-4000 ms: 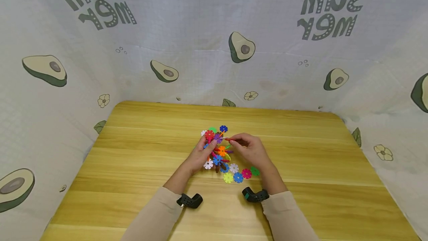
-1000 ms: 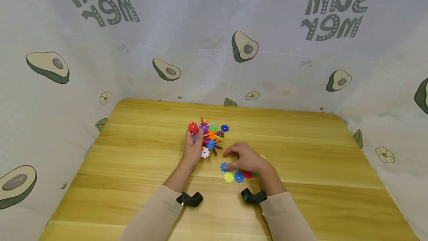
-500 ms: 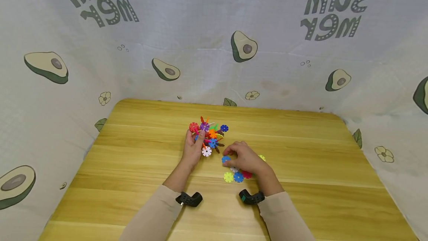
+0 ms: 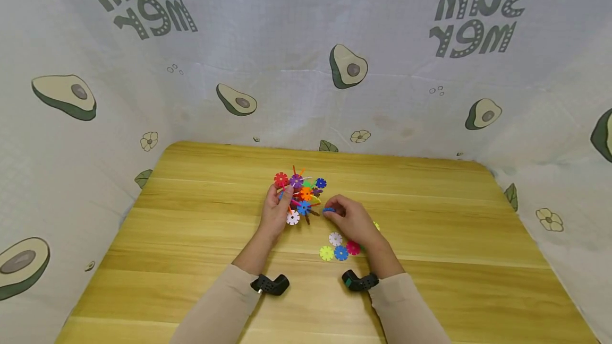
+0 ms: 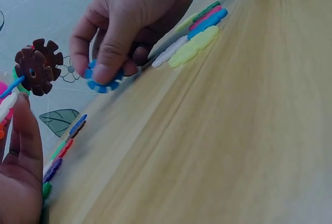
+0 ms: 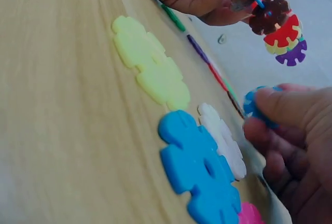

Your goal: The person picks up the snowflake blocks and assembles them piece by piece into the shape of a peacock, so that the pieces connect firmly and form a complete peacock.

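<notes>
My left hand [image 4: 276,212] holds a many-coloured cluster of interlocking snowflake discs [image 4: 303,207], fingers behind it and thumb in front. Red, purple, orange, blue and white discs face the head view; brown ones [image 6: 270,15] stick out in the right wrist view. Just right of the cluster, my right hand [image 4: 355,221] pinches a single blue snowflake disc [image 4: 328,209] between thumb and fingers. That blue disc [image 5: 104,85] is off the table and apart from the cluster in the left wrist view. Fingers cover part of its rim.
Below my right hand lie loose discs: white [image 4: 336,239], yellow [image 4: 326,253], blue [image 4: 341,252] and pink [image 4: 353,248]. Behind the cluster more discs lie on the wooden table [image 4: 215,195], among them a dark blue one [image 4: 321,182]. A printed cloth [image 4: 287,41] hangs behind.
My right hand has left the cluster, gone down to the loose discs, picked up a blue one and raised it toward the cluster. My left hand has shifted left overall, keeping its grip.
</notes>
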Tool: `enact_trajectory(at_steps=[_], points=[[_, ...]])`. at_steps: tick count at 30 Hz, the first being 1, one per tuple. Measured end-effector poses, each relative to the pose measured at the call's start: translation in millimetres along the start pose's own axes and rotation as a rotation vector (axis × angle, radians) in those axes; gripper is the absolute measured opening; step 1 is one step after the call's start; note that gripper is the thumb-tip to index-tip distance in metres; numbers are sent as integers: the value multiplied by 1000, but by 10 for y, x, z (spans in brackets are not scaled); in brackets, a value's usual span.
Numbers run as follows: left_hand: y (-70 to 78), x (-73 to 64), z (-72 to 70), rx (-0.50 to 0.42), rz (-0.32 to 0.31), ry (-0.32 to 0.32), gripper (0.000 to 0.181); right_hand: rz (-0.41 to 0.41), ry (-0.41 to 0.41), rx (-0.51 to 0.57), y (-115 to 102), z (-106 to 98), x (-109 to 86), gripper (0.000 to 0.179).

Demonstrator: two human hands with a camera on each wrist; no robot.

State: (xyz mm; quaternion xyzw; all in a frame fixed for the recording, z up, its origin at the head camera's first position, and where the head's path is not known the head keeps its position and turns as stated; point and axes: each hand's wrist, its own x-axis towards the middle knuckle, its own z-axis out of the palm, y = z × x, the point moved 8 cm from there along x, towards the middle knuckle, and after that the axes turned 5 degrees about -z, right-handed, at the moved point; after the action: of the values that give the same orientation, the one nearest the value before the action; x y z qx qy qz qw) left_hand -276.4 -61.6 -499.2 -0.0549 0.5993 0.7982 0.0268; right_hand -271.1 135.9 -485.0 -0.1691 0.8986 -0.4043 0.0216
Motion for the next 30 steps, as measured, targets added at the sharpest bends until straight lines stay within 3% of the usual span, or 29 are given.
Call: enact_trajectory(at_steps=[4, 7, 11, 14, 18, 21, 25, 30], points=[[-35, 10, 30, -4, -25, -33, 35, 35, 123, 118, 32, -89, -11, 15], [-70, -8, 78, 41, -52, -100, 39, 66, 224, 210, 77, -160, -18, 18], [-112, -77, 216, 140, -76, -284, 52, 63, 346, 428, 143, -250, -9, 24], [-162, -156, 303, 212, -131, -400, 65, 33, 389, 600, 161, -286, -3, 30], [-254, -273, 358, 283, -274, -485, 78, 3, 371, 728, 159, -281, -6, 32], [-300, -331, 394, 309, -333, -536, 75, -31, 312, 752, 122, -253, -12, 32], [-329, -350, 422, 325, -334, -572, 70, -73, 232, 724, 70, -209, -17, 33], [-330, -351, 450, 315, -320, -613, 72, -96, 208, 688, 54, -189, -15, 32]])
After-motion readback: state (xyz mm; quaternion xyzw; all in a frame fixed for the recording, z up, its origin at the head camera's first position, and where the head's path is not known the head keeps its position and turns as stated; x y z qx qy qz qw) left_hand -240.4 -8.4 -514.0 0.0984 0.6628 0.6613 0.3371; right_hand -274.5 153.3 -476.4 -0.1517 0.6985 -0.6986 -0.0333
